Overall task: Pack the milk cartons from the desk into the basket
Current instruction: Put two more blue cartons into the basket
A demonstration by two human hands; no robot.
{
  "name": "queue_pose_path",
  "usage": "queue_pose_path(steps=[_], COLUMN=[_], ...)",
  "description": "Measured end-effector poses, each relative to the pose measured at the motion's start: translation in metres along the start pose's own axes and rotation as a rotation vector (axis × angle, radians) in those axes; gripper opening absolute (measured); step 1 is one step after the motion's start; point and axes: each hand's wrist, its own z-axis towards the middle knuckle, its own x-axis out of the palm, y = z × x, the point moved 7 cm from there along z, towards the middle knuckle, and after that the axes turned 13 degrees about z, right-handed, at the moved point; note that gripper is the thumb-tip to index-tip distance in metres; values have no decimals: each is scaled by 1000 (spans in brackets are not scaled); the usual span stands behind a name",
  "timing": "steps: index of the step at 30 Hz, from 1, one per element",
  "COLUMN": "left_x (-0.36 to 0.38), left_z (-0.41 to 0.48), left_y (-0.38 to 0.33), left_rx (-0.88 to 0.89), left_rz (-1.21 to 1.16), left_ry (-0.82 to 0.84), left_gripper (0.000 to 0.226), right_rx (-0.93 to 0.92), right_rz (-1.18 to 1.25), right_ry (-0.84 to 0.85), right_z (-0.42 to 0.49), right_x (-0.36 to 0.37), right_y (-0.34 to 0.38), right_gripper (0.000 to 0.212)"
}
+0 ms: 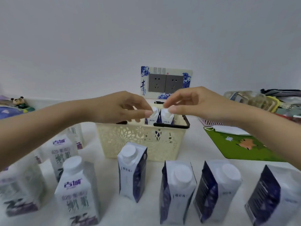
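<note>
A cream lattice basket (130, 137) with black handles stands at the desk's middle. Two blue-and-white milk cartons stand upright side by side inside it. My left hand (123, 106) pinches the white cap of the left carton in the basket (152, 120). My right hand (193, 101) pinches the cap of the right carton in the basket (167, 119). Several more blue cartons stand in a row in front, such as one (132, 172) just before the basket. White cartons with green and purple print (78, 191) stand at the front left.
A green mouse mat (241, 147) with a white face mask (228, 129) on it lies to the right. A pink basket and clutter fill the far right. A wall socket panel (165, 82) sits behind the basket. A panda figurine (19, 101) stands far left.
</note>
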Motion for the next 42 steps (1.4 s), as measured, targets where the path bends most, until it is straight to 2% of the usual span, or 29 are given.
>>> queue_pose_path(steps=[3,6,11,14,19,22,27,30,35,40,42], left_x=[12,29,41,48,55,59,49,23,-35,-78,-83], left_z=[-36,-57,-64,-63,-54,-50,-47,-43,-26,9,25], left_y=[-13,-8,-3,-1,-2,-1,-1,-6,-18,-9,-1], left_rx=[36,-39,-144,-171,-182,-155,-120,-76,19,-13,-22], left_rz=[8,57,157,185,129,67,-49,-132,-194,-229,-232], left_ry=[127,242,216,227,222,213,140,42,-176,-336,-352], left_gripper=[39,45,66,62,45,46,42,46,43,53,46], right_rx=[39,128,174,167,164,169,140,88,-66,-143,-139], right_rz=[42,47,-38,-115,-119,-60,-4,74,143,100,78], right_ry=[184,304,382,380,322,299,218,147,-52,-222,-244], right_z=[-36,-59,-76,-77,-72,-69,-63,-57,-33,5,21], right_x=[32,54,73,76,74,71,63,44,-13,-60,-69], right_y=[7,0,-9,-7,-7,-10,-15,-7,31,49,48], right_gripper=[35,41,52,51,43,32,33,39,26,22,18])
